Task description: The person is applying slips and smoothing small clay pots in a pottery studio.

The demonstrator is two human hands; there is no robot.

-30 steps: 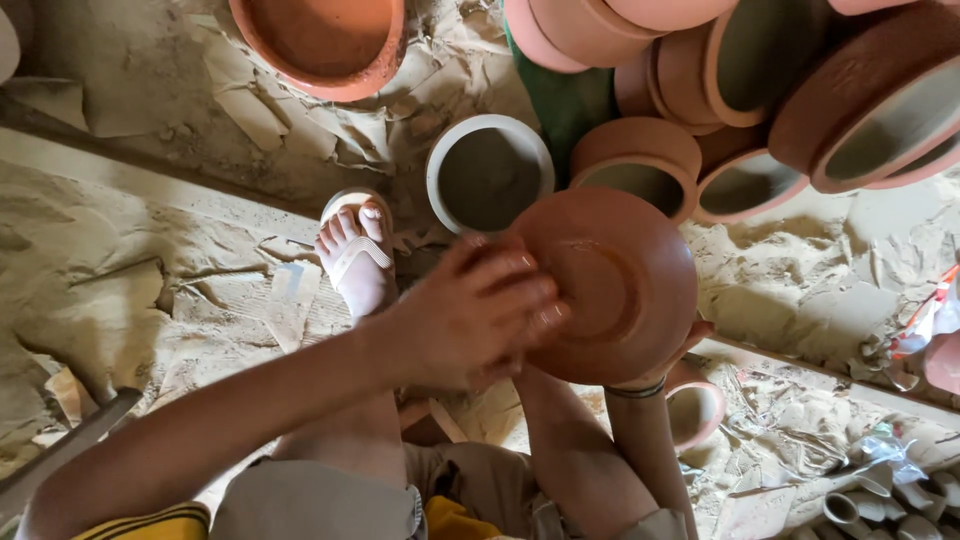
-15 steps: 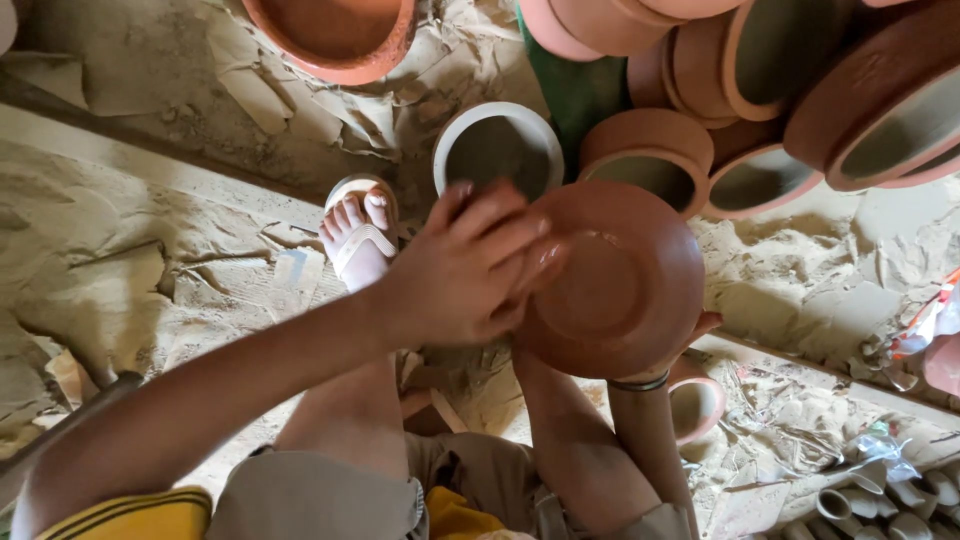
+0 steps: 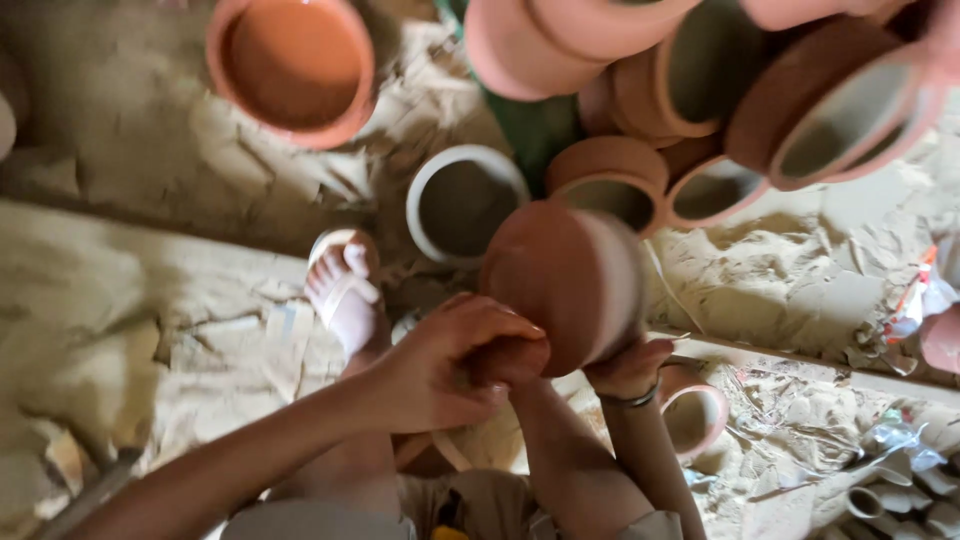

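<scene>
The terracotta pot (image 3: 565,285) had turned since a second before; then its broad round face lay open to the camera under the left hand (image 3: 440,365), whereas now it stood more on edge, blurred with motion, its side and rim showing; the left hand had slid off that face and dropped to the pot's lower near edge. That suggested the person was rotating the pot to work another part of it.

The pot was held in the air above the sandy ground (image 3: 150,300), just over the person's knees; the left hand's fingers (image 3: 500,335) were curled shut against its lower left edge, thumb tucked beneath; the right hand (image 3: 630,365) cupped it from underneath at the lower right, fingers bent up around the base, so both hands gripped it.

A sandalled foot (image 3: 345,290) rested on the ground just left of the pot; a white-rimmed bowl (image 3: 465,200) stood just beyond it; stacked clay pots (image 3: 700,90) crowded the far right corner; an orange basin (image 3: 295,65) lay at the far left.
</scene>
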